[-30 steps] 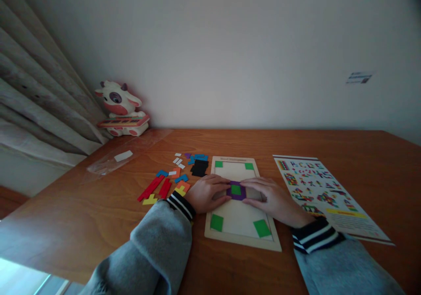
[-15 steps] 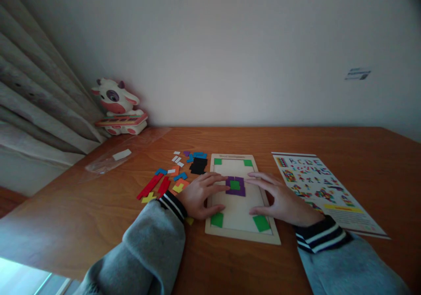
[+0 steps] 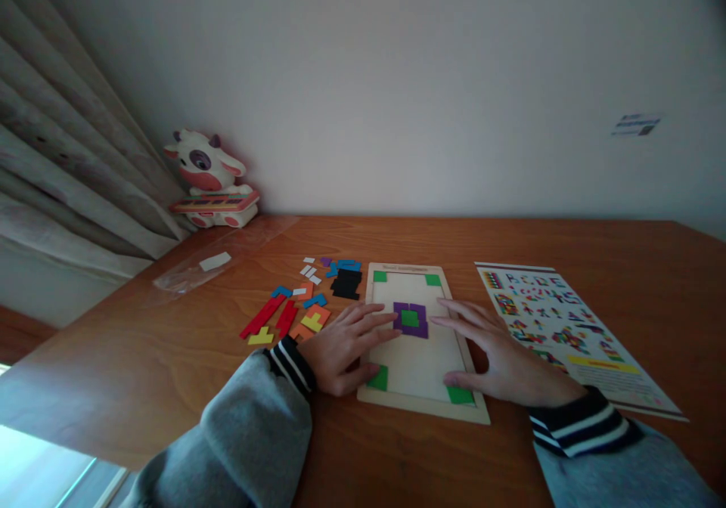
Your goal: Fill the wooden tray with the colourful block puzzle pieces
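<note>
A pale framed board (image 3: 423, 410) lies on the wooden table. Near its middle, purple pieces (image 3: 418, 332) surround a green square (image 3: 409, 318); more green pieces sit in the board's corners. My left hand (image 3: 352, 348) rests over the board's left edge, fingers apart, fingertips beside the purple pieces and thumb at the lower-left green piece (image 3: 379, 377). On the right side, my right hand (image 3: 493, 345) has its fingers spread, with the thumb by the lower-right green piece (image 3: 460, 395). Neither hand holds anything.
Left of the board lie black pieces (image 3: 345, 284), red pieces (image 3: 264, 316), yellow pieces (image 3: 262, 336), and blue, orange and white ones. A printed sheet (image 3: 567, 319) is at the right. A cow toy (image 3: 209, 179) and a clear plastic bag (image 3: 187, 276) are at the back left.
My right hand has moved slightly right and nearer to me, its thumb now by the lower-right green piece, which sits straighter in its corner. My left thumb has moved down. The view has shifted slightly.
</note>
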Motion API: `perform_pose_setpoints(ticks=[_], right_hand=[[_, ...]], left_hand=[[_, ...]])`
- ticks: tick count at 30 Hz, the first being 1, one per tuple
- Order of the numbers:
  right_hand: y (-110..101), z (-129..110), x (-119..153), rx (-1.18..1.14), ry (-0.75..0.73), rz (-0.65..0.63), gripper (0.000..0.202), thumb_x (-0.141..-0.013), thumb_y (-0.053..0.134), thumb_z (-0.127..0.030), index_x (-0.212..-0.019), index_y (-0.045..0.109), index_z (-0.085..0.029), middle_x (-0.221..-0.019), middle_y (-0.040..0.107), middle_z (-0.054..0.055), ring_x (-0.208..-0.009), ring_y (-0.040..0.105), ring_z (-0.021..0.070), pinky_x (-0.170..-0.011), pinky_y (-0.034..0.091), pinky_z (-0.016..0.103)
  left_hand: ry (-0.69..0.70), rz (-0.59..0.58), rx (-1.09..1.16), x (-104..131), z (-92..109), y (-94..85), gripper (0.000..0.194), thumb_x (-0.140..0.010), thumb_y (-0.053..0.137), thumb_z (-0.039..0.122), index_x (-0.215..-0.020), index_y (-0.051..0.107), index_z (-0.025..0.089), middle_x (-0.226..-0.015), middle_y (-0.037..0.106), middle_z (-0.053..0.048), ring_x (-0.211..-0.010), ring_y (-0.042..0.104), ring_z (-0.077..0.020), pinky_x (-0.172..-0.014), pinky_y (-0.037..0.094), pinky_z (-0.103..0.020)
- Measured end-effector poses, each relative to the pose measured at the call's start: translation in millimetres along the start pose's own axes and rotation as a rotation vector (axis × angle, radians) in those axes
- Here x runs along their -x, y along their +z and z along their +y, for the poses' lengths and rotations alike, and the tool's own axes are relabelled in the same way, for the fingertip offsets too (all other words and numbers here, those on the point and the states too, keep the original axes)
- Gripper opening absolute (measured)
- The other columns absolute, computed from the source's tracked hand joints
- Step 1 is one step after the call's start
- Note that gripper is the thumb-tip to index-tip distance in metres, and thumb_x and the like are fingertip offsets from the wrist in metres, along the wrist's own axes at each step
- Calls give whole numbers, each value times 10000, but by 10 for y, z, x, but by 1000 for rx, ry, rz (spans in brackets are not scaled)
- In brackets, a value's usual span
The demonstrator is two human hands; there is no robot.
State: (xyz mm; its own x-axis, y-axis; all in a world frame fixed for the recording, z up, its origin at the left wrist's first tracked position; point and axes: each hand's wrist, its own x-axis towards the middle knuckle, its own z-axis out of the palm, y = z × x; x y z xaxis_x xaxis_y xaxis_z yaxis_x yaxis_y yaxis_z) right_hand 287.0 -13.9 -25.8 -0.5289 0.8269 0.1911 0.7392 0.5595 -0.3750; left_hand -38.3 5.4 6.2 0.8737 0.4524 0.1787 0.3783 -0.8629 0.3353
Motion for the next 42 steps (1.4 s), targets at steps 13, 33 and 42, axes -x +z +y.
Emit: perform_pose_setpoints(ticks=[13, 33, 42], right_hand=[[125, -192, -184, 84, -88, 153, 275, -972, 535, -368, -1186, 707, -361, -1247, 701, 27, -1163, 609, 263, -953, 491, 486], [101, -142, -149, 8, -84, 239, 258, -982, 506, -359, -1139, 700, -294, -1198, 695, 52, -1124, 615, 256, -969, 486, 463], [79, -158, -154, -10, -131, 299, 212, -977, 524, -325, -1099, 689, -268, -1124, 693, 59, -1062, 626, 239, -921, 504, 431]], left_hand=[[15, 26, -24, -33, -1, 50, 598, -919, 544, 461, -1445, 450, 191, -1483, 473, -158, -1391, 400, -344, -1162, 312, -542], [-521, 335, -371, 153, -264, -56, 237, -937, 497, 287, -1098, 640, 189, -1052, 673, -97, -971, 633, -246, -853, 529, -382], [-1062, 207, -460, 798, -399, -254, 349, -937, 486, 511, -1073, 698, 270, -1063, 716, -53, -977, 675, -246, -804, 525, -315]])
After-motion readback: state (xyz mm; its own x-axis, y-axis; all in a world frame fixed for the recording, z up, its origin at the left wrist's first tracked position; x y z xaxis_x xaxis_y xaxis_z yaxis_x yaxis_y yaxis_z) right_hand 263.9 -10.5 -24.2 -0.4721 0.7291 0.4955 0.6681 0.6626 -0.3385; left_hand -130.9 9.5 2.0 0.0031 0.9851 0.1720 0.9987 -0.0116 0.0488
